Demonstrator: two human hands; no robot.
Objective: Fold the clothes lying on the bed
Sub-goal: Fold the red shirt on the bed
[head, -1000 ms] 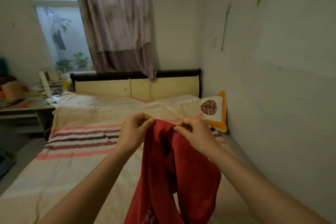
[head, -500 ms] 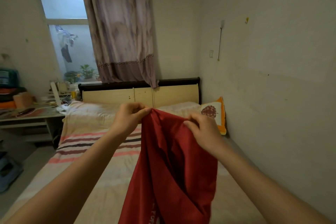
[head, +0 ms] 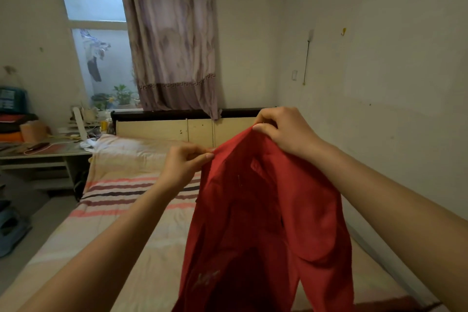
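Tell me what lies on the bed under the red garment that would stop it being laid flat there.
Nothing visible does. Both the left hand and the right hand pinch the top edge of the red garment, which hangs above the striped bedspread. The stretch around it looks bare; the cloth hides the part directly behind it.

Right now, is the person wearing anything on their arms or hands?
No. Both arms are bare as far up as the picture shows: no sleeves in view. The left hand and the right hand have no gloves, and no rings, watch or bracelets show. The nails look short and plain.
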